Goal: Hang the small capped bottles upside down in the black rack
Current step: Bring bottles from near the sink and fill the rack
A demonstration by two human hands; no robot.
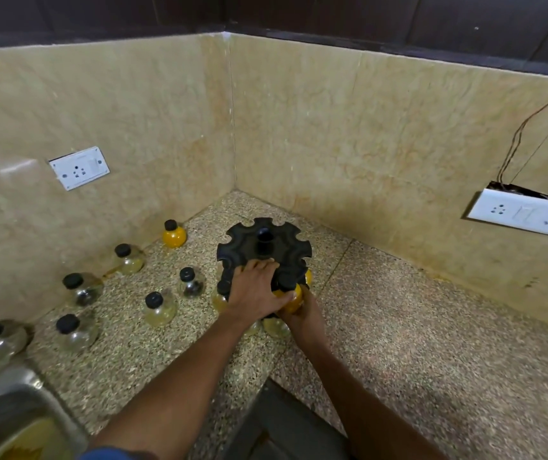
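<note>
- Head view: your left hand (254, 287) lay flat on the near edge of the black rack (263, 252), fingers spread over its top disc and not closed on anything.
- Your right hand (302, 313) was wrapped around a yellow-filled bottle (291, 298) at the rack's near right side, the bottle touching the disc's edge; whether its cap sat in a slot could not be told.
- The rack stood on the speckled counter (398, 327), near the far corner of the tiled walls.
- Two pale bottles (276, 327) showed beneath the rack's near side, partly hidden by your wrists.
- Left of the rack, loose capped bottles stood upright on the counter: one yellow bottle (173, 234) by the far wall, and clear bottles (160, 308) spread nearer and further left.
- A steel sink (14, 416) occupied the near left corner.
</note>
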